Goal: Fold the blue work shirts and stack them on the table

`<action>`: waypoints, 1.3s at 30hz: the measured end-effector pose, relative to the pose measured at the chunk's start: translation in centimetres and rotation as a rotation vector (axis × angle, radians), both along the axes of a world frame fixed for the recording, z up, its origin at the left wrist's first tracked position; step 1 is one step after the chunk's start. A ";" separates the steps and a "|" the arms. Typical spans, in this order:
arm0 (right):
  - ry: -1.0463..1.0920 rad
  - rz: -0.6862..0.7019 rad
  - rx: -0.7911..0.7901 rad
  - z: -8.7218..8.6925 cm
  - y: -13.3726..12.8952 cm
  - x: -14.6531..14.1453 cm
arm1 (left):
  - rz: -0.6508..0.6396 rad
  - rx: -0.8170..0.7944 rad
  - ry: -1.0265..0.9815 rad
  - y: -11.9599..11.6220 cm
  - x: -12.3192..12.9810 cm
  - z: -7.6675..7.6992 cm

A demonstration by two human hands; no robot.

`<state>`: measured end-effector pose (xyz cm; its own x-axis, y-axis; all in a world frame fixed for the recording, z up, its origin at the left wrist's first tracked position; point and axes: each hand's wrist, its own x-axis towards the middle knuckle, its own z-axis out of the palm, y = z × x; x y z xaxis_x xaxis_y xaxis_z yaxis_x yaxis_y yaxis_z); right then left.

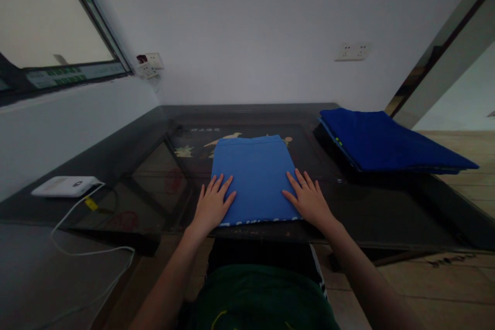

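A folded light-blue cloth [255,180] lies flat near the front edge of the dark table, with a white pattern showing along its near edge. Spread over its left side is my left hand [214,203], palm down with the fingers apart. My right hand [309,198] rests the same way on the right side, a ring on one finger. Neither hand grips the cloth. To the right lies a stack of darker blue folded cloth [386,142], apart from my hands.
The dark glossy table [371,211] stands against a white wall with power sockets [352,51]. At the left lies a white device [65,186] with a white cable [93,253] hanging over the front edge. A window [54,15] is at the upper left.
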<state>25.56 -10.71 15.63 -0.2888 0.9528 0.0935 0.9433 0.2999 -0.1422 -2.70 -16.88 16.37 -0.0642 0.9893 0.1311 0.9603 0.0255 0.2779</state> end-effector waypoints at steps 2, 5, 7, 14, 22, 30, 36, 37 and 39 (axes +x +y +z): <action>0.058 0.002 0.023 0.2 0.0 0.3 | -0.041 -0.001 -0.104 0.9 -1.2 0.4; 0.236 -0.035 0.079 0.6 -0.4 1.5 | -0.071 0.080 -0.317 3.3 -3.6 1.5; 0.366 -0.067 0.109 0.8 -0.9 2.8 | -0.024 0.128 -0.494 5.3 -5.1 2.4; 0.903 -0.143 -0.194 0.6 -2.9 6.1 | 0.226 -0.106 -1.326 11.6 -7.9 4.0; 1.226 -0.185 -0.641 3.5 -2.3 5.6 | 0.318 -0.295 -1.449 16.5 -8.9 3.6; 1.140 -0.005 -0.802 4.7 -1.6 4.2 | 0.297 -0.319 -1.626 16.9 -8.5 3.7; 1.008 0.093 -0.648 2.9 -1.6 4.2 | 0.303 -0.374 -1.714 15.3 -6.8 4.4; 1.014 0.088 -0.609 2.5 -1.6 4.3 | 0.321 -0.381 -1.695 15.1 -6.6 4.4; 1.019 0.066 -0.581 1.8 -1.5 4.4 | 0.323 -0.339 -1.647 14.9 -6.4 4.4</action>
<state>29.96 -12.23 17.46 -0.3823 0.9143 -0.1336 0.2992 -0.0143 -0.9541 -9.10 -1.96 20.76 -0.0939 0.8774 -0.4704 -0.3684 0.4084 0.8352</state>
